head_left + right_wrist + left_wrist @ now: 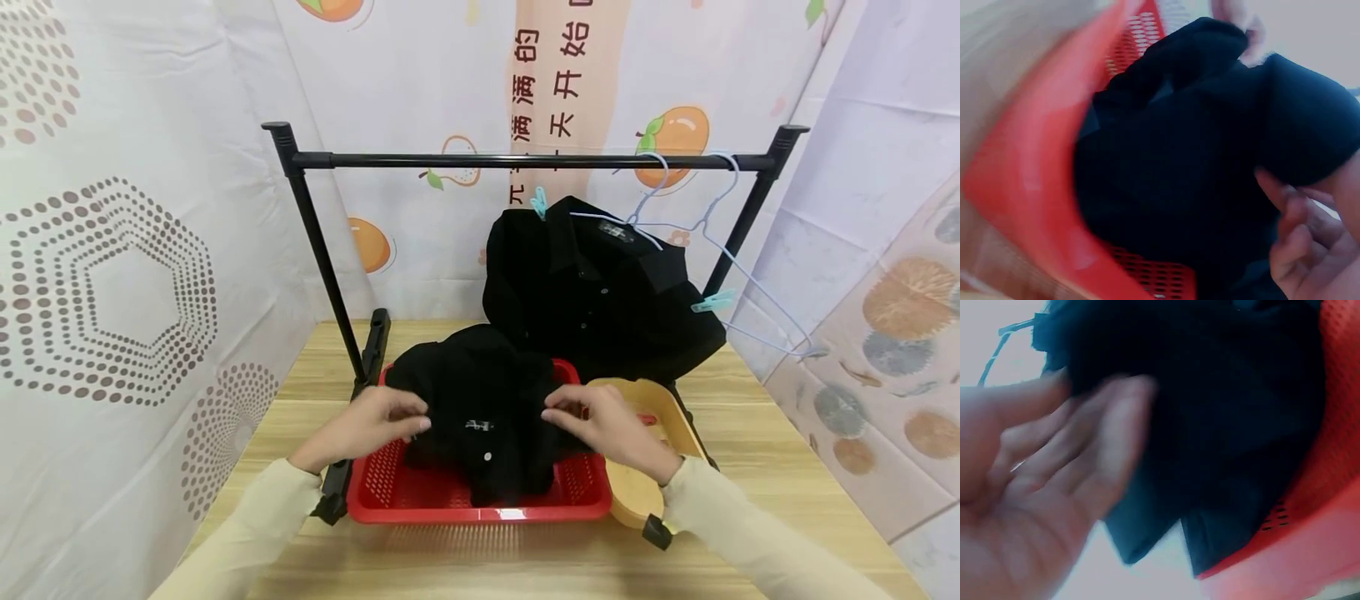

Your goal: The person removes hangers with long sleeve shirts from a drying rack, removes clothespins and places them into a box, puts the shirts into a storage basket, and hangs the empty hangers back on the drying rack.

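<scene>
In the red basket (480,515), a black shirt (480,375) is lying crumpled, its label and a pale button showing. At one side the left hand (386,417) is hovering close, fingers loosely parted from the thumb and holding nothing. Opposite, the right hand (600,417) is curving its fingers at the cloth; whether it is pinching any cannot be told. Behind, a second black shirt (585,292) is hanging from the black rail (465,161), two turquoise clips gripping it.
</scene>
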Demonstrator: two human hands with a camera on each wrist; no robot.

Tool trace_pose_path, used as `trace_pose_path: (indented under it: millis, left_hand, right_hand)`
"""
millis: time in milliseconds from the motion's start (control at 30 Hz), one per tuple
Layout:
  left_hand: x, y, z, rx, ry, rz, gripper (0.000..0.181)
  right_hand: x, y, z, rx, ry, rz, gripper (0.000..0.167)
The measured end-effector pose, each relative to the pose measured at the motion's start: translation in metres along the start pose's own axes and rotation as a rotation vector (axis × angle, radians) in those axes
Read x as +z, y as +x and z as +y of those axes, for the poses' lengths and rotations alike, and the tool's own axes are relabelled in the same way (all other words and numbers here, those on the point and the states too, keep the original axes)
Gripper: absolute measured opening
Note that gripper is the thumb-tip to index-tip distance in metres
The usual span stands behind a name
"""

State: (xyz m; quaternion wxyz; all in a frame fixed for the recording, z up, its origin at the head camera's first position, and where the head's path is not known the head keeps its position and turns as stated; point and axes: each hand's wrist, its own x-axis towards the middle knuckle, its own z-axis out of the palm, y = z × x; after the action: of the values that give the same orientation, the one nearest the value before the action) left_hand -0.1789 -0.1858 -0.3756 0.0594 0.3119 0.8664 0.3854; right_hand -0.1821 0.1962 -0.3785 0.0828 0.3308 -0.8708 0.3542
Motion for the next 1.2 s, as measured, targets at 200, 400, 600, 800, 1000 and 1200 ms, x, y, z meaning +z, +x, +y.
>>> trace_pose_path:
  millis: [200, 400, 600, 800, 1000, 1200]
  left_hand:
    - [0.005, -0.010, -0.016, 0.005, 0.056, -0.233, 0.022]
    - [-0.004, -0.014, -0.027, -0.037, 0.075, -0.136, 0.020]
    - [-0.012, -0.011, -0.044, -0.175, -0.001, -0.032, 0.018]
    - [-0.023, 0.005, -0.061, -0.246, -0.089, 0.101, 0.017]
    - [-0.031, 0.028, -0.078, -0.287, -0.037, 0.227, 0.015]
    - [-0.034, 0.047, -0.087, -0.343, 0.024, 0.211, 0.031]
  right_hand:
    - [0.031, -0.006, 0.005, -0.041, -0.037, -0.252, 0.004]
    - [0.040, -0.011, 0.012, -0.027, -0.060, -0.381, 0.005]
    - [0.026, -0.001, 0.021, -0.005, -0.010, -0.389, 0.004]
    - [0.003, 0.021, 0.033, 0.128, -0.001, -0.288, 0.007]
    - [0.006, 0.043, 0.052, 0.245, -0.079, -0.138, 0.013]
    - [0.012, 0.063, 0.069, 0.358, -0.040, -0.132, 0.042]
